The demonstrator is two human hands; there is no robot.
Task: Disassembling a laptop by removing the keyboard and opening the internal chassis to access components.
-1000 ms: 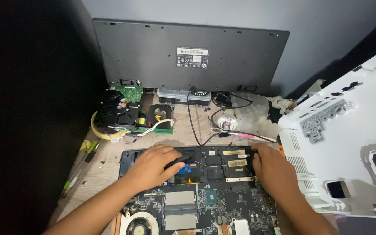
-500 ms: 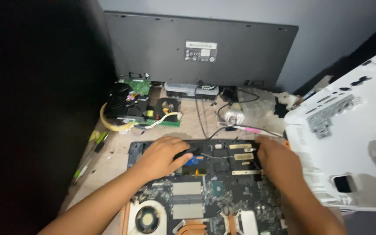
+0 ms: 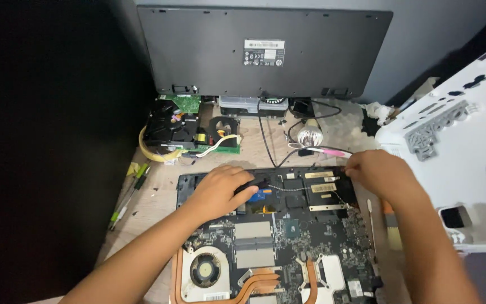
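Our left hand (image 3: 217,191) pinches one end of the thin cable (image 3: 288,188) (across the open laptop (image 3: 277,247)), our right hand (image 3: 375,171) curled shut at its other end

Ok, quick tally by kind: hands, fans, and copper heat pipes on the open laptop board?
Hands on the board: 2, left hand and right hand
Cooling fans in view: 1, fan
Copper heat pipes: 2, left pipe and right pipe
Total: 5
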